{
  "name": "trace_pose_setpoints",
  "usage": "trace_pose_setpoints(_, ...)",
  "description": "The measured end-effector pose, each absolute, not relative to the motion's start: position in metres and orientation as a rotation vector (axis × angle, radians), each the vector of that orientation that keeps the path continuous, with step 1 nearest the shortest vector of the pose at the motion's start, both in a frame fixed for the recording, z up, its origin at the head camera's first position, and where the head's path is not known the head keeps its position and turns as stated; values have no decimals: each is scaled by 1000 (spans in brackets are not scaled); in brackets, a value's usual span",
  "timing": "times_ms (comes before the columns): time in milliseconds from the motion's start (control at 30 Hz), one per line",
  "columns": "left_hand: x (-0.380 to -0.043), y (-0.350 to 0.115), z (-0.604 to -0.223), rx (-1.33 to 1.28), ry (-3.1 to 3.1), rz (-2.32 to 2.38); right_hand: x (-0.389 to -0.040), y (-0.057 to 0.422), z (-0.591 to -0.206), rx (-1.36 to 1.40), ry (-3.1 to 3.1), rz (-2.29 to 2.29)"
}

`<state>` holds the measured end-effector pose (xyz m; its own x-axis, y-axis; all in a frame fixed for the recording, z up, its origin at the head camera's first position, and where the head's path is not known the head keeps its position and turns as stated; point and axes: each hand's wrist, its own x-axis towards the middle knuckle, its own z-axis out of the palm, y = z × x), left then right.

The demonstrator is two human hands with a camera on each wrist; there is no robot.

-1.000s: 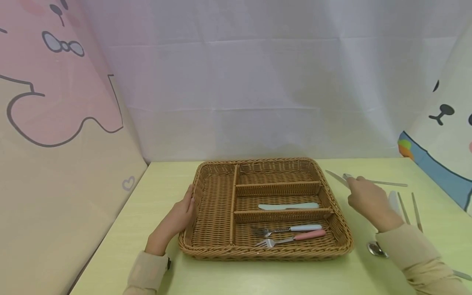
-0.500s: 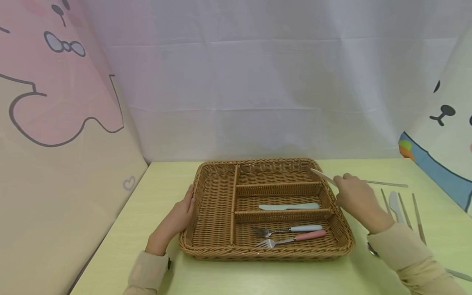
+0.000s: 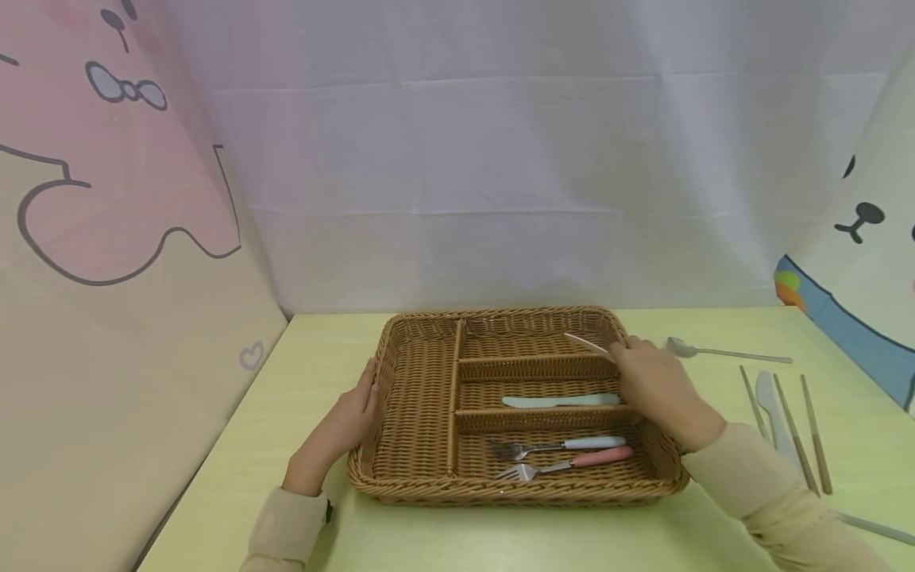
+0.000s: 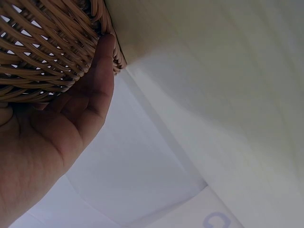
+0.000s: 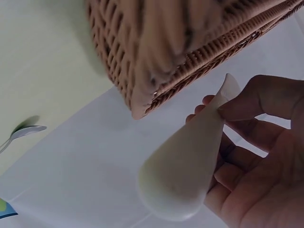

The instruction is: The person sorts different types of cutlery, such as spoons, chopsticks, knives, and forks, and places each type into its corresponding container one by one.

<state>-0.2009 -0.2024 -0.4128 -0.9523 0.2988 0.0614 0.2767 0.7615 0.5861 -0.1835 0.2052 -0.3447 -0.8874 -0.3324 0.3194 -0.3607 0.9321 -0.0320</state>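
Observation:
My right hand [image 3: 661, 389] pinches a pale table knife [image 3: 589, 346] over the right rim of the wicker basket [image 3: 515, 492]. Its blade points left above the back right compartment. The right wrist view shows the knife's broad white handle end [image 5: 175, 180] below the thumb and fingers of my right hand [image 5: 266, 156]. Against the basket's left outer wall rests my left hand [image 3: 350, 417], its fingers extended along the weave [image 4: 42, 52] in the left wrist view. A pale-blue knife [image 3: 561, 401] lies in the middle compartment. The front one holds a blue-handled fork [image 3: 593, 442] and a pink-handled fork [image 3: 600, 457].
On the table right of the basket lie a spoon [image 3: 679, 347], a light-coloured knife [image 3: 772, 405] and several slim sticks, one of them a brown-ended chopstick [image 3: 815, 437]. Another metal handle [image 3: 879, 528] shows at the lower right. A white curtain [image 3: 457, 199] hangs behind the table.
My right hand has carried the knife leftward from the table to over the basket's right side, uncovering the spoon at the back. My left hand stays at the basket's left wall.

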Motion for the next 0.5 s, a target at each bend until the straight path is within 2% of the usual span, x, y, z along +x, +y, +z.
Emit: trace_pose_setpoints(500,-202,-203,-412,473,2897,975,-187,184,-343,641,-2777,92)
